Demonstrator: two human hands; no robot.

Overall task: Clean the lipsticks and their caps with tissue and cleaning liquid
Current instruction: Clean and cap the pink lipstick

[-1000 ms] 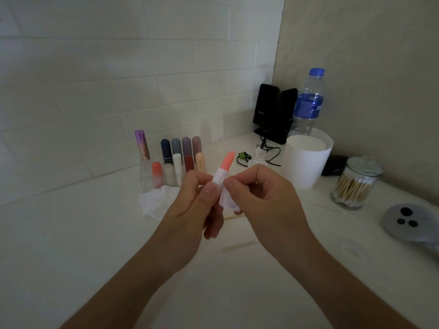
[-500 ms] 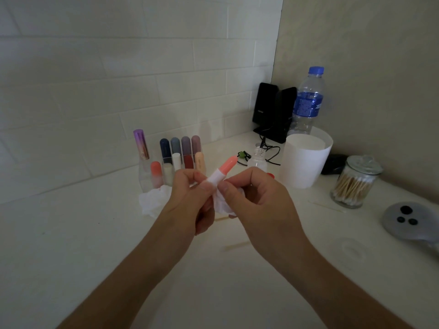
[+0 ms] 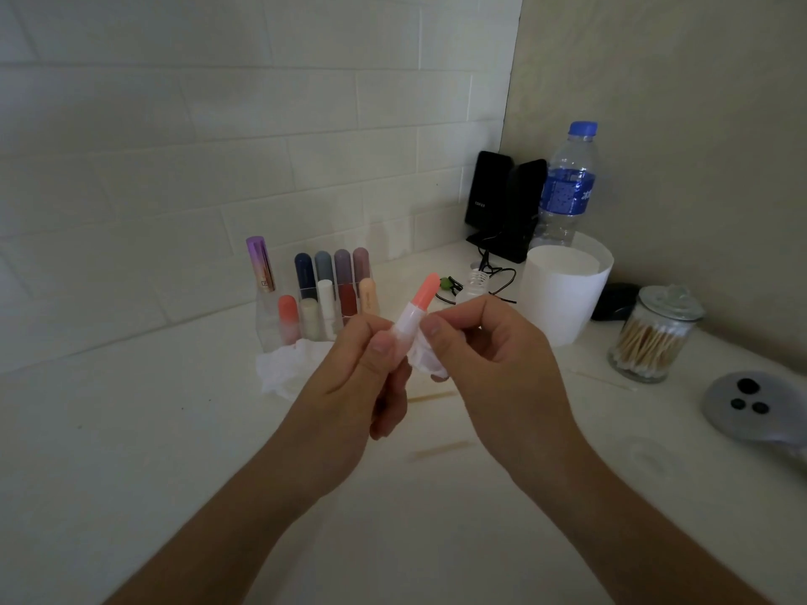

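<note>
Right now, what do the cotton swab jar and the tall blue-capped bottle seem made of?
Jar: likely clear glass, with thick glossy walls, cotton swabs visible through them, and a moulded lid. Bottle: thin clear plastic with ribbed shiny walls and a blue cap; the label looks like printed film.

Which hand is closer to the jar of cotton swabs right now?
Right. The right hand, pinching tissue against the lipstick, is left of the jar of cotton swabs; the left hand is farther left.
</note>
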